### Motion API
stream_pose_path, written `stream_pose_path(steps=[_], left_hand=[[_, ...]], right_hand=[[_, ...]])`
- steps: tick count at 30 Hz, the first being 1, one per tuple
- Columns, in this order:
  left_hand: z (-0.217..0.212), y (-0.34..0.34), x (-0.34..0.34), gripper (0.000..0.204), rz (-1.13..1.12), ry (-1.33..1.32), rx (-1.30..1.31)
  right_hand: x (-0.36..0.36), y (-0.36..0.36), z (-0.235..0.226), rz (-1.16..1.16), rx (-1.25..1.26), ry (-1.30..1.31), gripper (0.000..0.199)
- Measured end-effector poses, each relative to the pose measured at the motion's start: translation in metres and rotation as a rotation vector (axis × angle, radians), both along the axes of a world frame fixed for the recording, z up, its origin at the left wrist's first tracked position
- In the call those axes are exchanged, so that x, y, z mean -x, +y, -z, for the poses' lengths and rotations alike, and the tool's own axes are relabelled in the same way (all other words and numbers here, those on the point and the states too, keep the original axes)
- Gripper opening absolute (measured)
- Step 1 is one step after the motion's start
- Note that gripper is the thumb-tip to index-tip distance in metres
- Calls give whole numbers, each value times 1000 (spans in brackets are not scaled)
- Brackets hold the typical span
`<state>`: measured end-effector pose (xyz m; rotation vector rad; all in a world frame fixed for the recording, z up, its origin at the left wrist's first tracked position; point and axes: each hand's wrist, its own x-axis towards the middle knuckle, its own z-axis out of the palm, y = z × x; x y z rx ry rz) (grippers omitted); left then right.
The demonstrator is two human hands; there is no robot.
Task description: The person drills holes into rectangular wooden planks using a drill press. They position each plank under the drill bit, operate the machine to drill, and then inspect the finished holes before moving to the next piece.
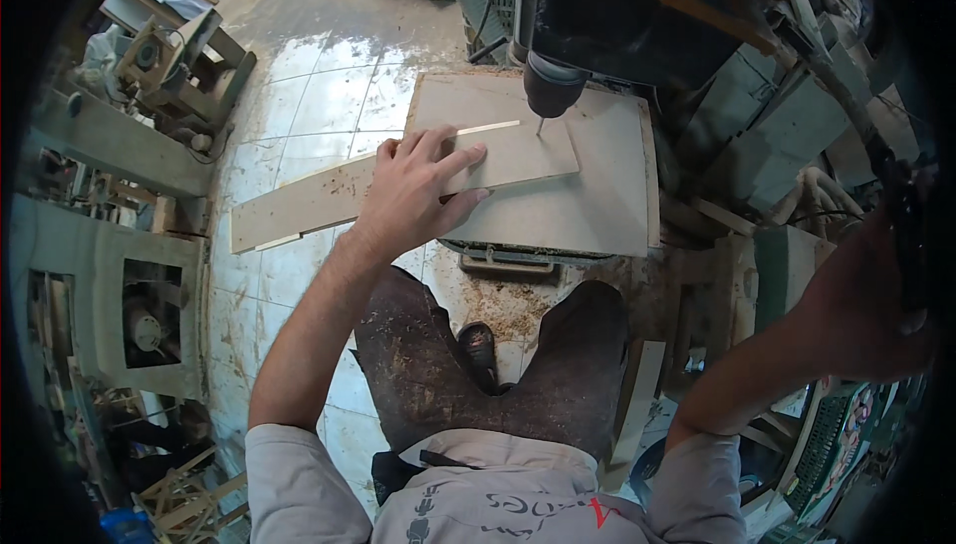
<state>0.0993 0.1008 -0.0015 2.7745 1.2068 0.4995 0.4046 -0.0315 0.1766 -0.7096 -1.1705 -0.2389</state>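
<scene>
Sawdust dusted the drill-press table [597,206] where our left hand [413,191] pressed flat, fingers spread, on a long board [329,201] beneath the drill bit [540,127]; our right hand's [901,285] grip we couldn't tell.

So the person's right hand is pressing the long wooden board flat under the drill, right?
Not quite: it is the left hand that presses the long wooden board flat under the drill, as the head view shows.

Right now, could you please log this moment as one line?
left hand: flat on long pale wooden board | drill bit: above board | right hand: on lever, grip unclear
</scene>
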Motion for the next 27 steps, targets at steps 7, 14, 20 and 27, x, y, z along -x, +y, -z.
stream_pose_path(steps=[7,14,20,27], left_hand=[[-3,3,-4,43,25,-19,-4],[-2,-2,1,45,11,-25,-9],[-4,-1,-1,45,8,-19,13],[2,4,-6,48,20,-36,-5]], right_hand=[[-21,-31,82,-613,-12,137,27],[-11,-21,91,-497,-16,212,28],[-66,20,-23,-607,-18,120,40],[-63,141,-124,-273,119,145,32]])
